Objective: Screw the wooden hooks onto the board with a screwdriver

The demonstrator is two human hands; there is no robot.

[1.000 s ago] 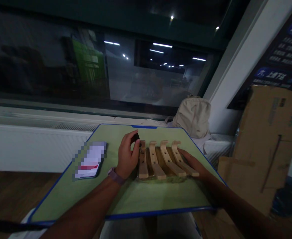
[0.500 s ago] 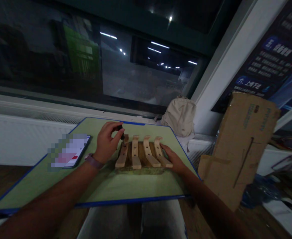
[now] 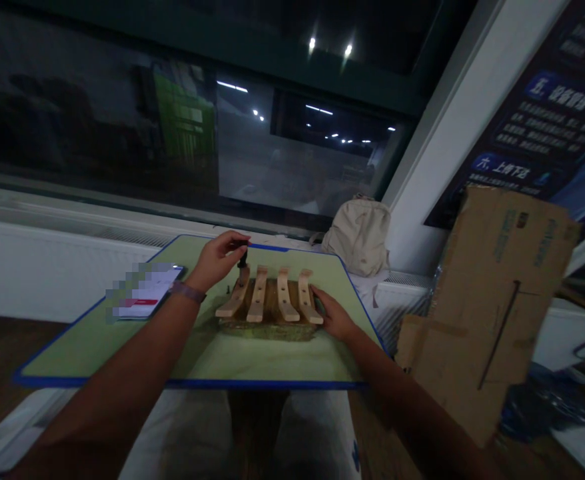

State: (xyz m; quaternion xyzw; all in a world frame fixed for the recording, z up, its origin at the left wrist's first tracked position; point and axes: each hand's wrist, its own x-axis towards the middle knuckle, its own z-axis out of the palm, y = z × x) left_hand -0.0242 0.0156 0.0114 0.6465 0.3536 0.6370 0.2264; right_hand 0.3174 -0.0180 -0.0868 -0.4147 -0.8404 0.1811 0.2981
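My left hand (image 3: 217, 259) pinches the black handle of a screwdriver (image 3: 243, 257), held upright. Its shaft reaches down to a hole in the leftmost curved wooden piece (image 3: 233, 302). Several such pale pieces, each with holes, lie side by side across a darker wooden block (image 3: 267, 331). At the block's right end, my right hand (image 3: 338, 318) grips its side close to the rightmost curved piece (image 3: 306, 298); some fingertips are hidden. A small dark upright thing, perhaps a screw (image 3: 228, 290), stands left of the block.
A phone (image 3: 155, 287), partly blurred out, lies on the left of the green, blue-edged table (image 3: 267, 363). Behind the right corner sits a beige backpack (image 3: 357, 237). A large cardboard box (image 3: 492, 307) leans at the right, and a window runs along the back.
The view has shifted slightly, so the table and block appear moved left and up. My left hand still holds the screwdriver over the leftmost piece, its handle more upright; my right hand stays at the block.
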